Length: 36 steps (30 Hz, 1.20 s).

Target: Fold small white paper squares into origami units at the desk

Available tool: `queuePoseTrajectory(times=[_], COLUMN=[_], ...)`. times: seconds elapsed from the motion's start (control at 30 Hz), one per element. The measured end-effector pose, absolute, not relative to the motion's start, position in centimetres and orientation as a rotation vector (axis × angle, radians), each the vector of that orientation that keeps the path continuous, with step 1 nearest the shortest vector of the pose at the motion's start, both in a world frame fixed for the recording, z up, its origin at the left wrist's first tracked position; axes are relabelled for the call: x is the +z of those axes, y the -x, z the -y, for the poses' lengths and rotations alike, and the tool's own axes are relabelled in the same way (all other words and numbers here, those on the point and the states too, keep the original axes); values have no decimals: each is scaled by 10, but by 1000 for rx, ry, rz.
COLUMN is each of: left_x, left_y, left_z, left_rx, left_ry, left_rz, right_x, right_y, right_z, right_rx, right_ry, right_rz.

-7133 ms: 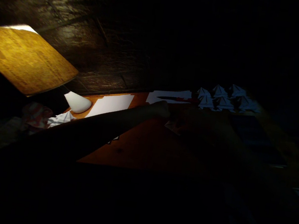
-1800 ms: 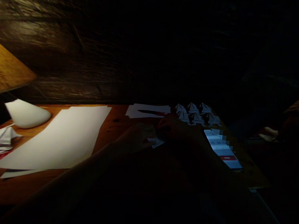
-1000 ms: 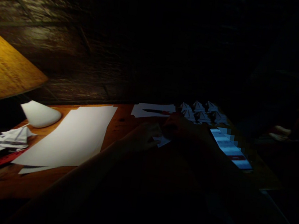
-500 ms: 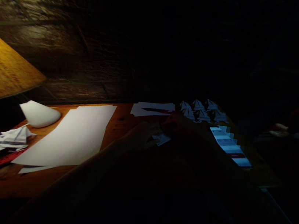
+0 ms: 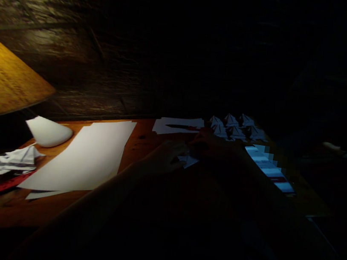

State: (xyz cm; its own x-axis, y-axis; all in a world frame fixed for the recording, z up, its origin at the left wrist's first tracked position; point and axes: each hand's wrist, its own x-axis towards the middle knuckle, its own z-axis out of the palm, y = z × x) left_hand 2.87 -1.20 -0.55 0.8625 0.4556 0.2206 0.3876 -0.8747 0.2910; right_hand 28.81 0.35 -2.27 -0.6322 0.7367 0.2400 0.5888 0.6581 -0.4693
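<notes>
Grip, left hand [image 5: 165, 157]: fingers curled down onto one small folded paper piece [image 5: 188, 161], pressing on its near-left edge; the dark hides whether they pinch it or only press, so I cannot tell the grasp.
Grip, right hand [image 5: 208, 145]: resting at the far-right side of the same paper piece, touching it; too dim to tell how the fingers close.
Folded paper piece: one, lying on the worktop [image 5: 145, 143] between the two hands, near its middle.
Hands: two, both the person's own, forearms reaching in from the lower edge.
Finished folded shapes [image 5: 236, 128]: a tight cluster at the far right of the worktop, about six pointed white forms; the exact count is hard to read in the gloom.
Large white sheets [image 5: 88, 157]: a flat stack left of the hands, with at least two layers showing at the offset lower edge.
Smaller sheet [image 5: 179, 125]: one, at the far edge, with one dark knife-like tool [image 5: 182, 126] lying on it.
Phone [image 5: 269, 168]: one, screen lit, right of the hands.
White cone shape [image 5: 49, 132]: one, on its side at the far left.
Crumpled paper [image 5: 14, 158]: one heap at the left edge, beside a red scrap [image 5: 7, 183].
Lampshade [image 5: 2, 80]: one, amber, upper left.
</notes>
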Motion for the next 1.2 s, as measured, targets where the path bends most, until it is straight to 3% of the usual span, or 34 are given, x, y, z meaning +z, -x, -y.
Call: queuePoseTrajectory(times=[0.57,0.97,1.2], left_x=[-6,-10,-9], left_y=[-32,-32,-33], left_z=[14,12,19], left_rx=[458,463,432], left_ry=[-2730,-2749,-2765], left_rz=[-725,-666,-642], right_x=[6,0,-11], right_y=[-296,-278,-279], right_z=[13,9,3], right_rx=[728,376,404], right_ry=[1092,1338,1263], right_rz=[2387,2334,2356])
